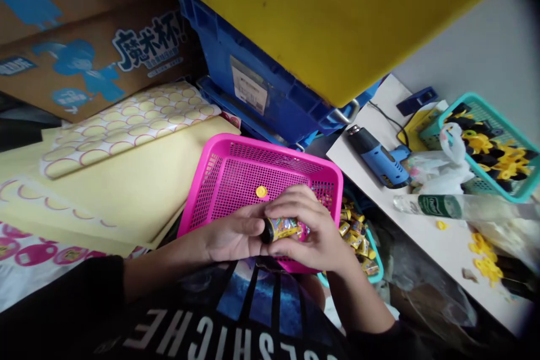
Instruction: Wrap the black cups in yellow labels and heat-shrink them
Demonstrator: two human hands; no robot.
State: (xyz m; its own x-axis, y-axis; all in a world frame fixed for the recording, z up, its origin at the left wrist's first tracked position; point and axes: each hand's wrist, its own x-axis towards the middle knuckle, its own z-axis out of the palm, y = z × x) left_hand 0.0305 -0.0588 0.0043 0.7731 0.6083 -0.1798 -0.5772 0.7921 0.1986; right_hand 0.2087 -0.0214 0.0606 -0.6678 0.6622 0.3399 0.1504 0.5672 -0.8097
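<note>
A small cylinder toy (pixel 283 229) with a black end cap and a colourful yellow wrapper is held over the near edge of a pink mesh basket (pixel 228 157). My left hand (pixel 230 234) grips its black capped end. My right hand (pixel 310 226) wraps round the other end, fingers curled over the wrapper. One yellow round disc (pixel 261 192) lies on the floor of the pink basket, just beyond my fingers. Both hands rest close to my chest.
Sticker sheets (pixel 126 124) lie left of the basket on yellow paper. A blue crate (pixel 253 79) and a yellow bin (pixel 337 17) stand behind. On the right table sit a blue heat gun (pixel 379 158), a teal basket (pixel 485 146) of yellow and black parts, a plastic bottle (pixel 447 206) and loose yellow pieces (pixel 485 259). A teal tray of wrapped items (pixel 358 236) is beside my right hand.
</note>
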